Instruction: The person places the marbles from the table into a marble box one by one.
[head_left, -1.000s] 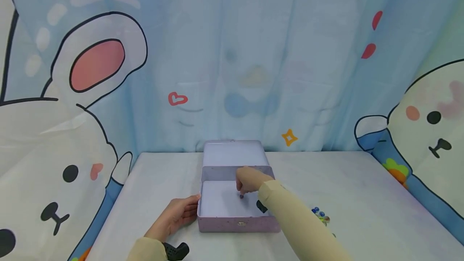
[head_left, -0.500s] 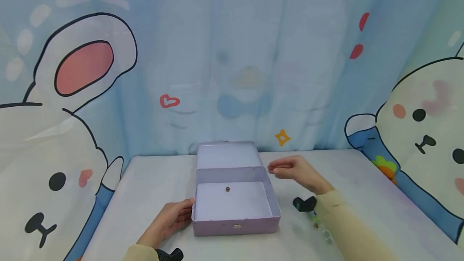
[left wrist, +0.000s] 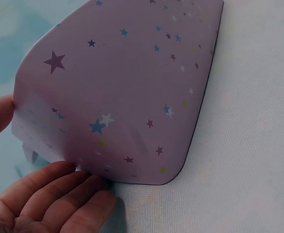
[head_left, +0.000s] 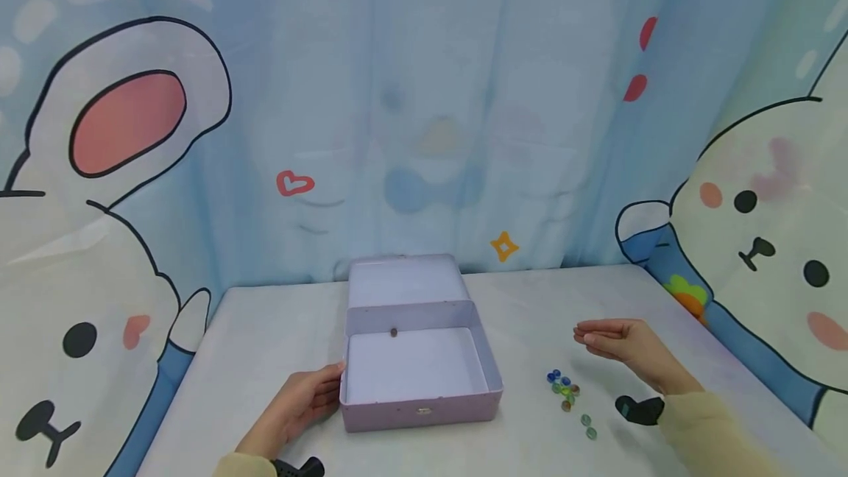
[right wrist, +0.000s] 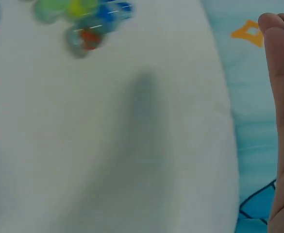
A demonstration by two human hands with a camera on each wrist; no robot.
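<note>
A lilac box stands with its lid tipped back and its inside facing up. One small brown marble lies in it near the back left. My left hand rests against the box's left side, thumb at the rim and fingers along the star-printed wall. To the right of the box, my right hand is held over the table with straight fingers together and nothing in them. Below and left of it sit several glass marbles in blue, green, yellow and brown.
Two pale green marbles lie a little nearer than the cluster. A white cloth covers the table. Behind it hangs a blue curtain with cartoon animals.
My right hand has let go of the brown marble in the box and moved out to the right. The marble has rolled toward the back left. My left hand stays at the box.
</note>
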